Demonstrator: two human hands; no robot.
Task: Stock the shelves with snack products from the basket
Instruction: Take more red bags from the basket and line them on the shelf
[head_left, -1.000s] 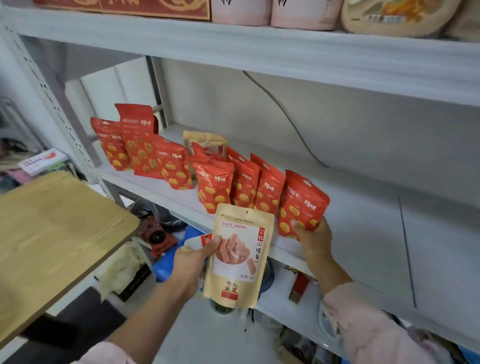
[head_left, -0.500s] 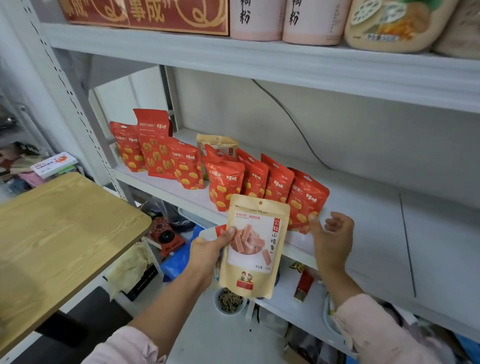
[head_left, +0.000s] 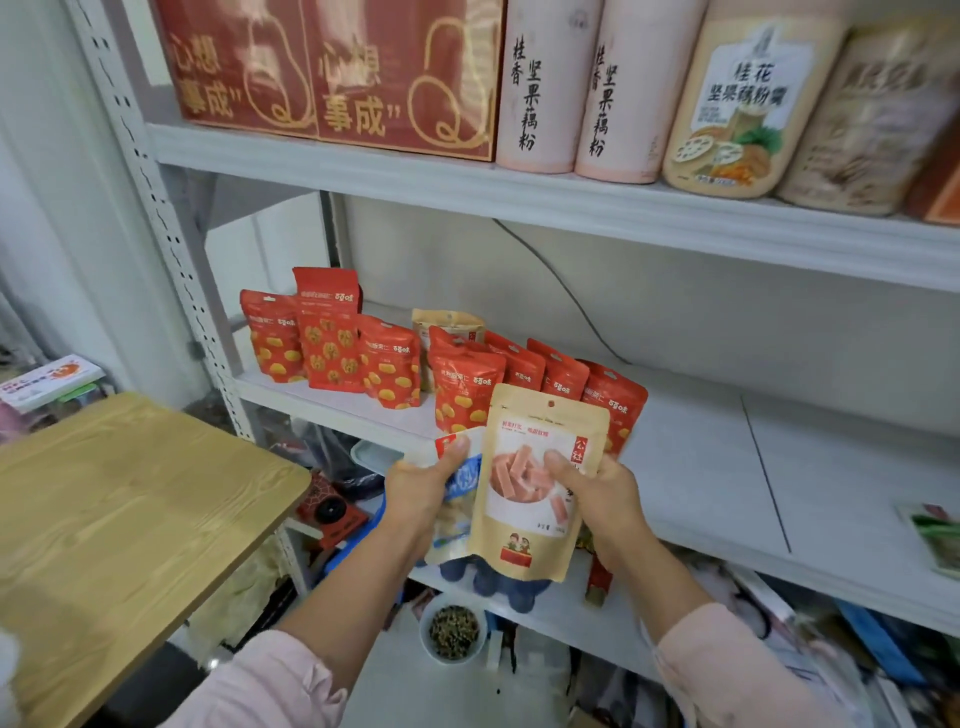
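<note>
A wide grey metal shelf (head_left: 701, 467) was seen in front, and a light wooden table top (head_left: 119, 519) at the left. A row of shiny red snack bags (head_left: 462, 395) with yellow spots was stood upright on the left part of the shelf. A tan paper snack pouch (head_left: 524, 519) was held up just in front of the shelf edge. It was gripped by the right hand (head_left: 602, 499), with the thumb on its front and the fingers curled behind. A small blue and white packet (head_left: 457, 499), partly hidden behind the pouch, was pinched under the thumb of the left hand (head_left: 415, 493).
</note>
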